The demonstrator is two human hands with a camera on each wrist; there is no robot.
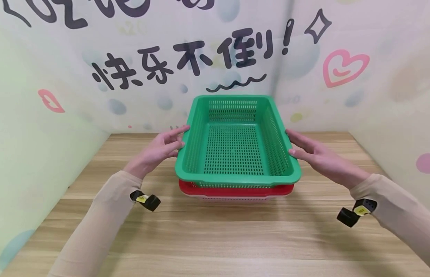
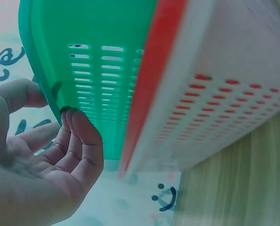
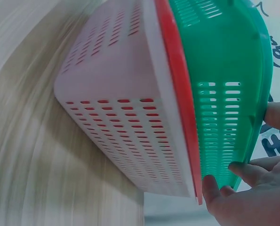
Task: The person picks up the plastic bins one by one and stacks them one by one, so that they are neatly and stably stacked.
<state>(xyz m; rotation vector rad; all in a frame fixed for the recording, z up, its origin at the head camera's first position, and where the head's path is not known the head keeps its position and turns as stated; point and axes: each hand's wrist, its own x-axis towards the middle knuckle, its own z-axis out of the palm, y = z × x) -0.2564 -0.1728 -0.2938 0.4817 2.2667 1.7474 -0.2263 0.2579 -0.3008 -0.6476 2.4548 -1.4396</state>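
Note:
A green plastic basket (image 1: 235,179) with slotted walls sits partly raised in a stack, its inside bare. My left hand (image 1: 159,150) grips its left rim, the thumb on the edge and the fingers (image 2: 85,127) curled beneath. On the opposite side my right hand (image 1: 322,156) pinches the right rim, with fingertips (image 3: 241,172) under the lip. Directly below shows the rim of a red basket (image 1: 235,191), nested in a whitish basket (image 3: 111,80) that rests on the table. Most of the red basket is hidden.
The wood-grain table (image 1: 215,242) spreads in front of the stack and to both sides. Behind it hangs a printed backdrop (image 1: 149,104) with dark lettering, close to the far side of the baskets. Each wrist wears a small black camera (image 1: 145,200).

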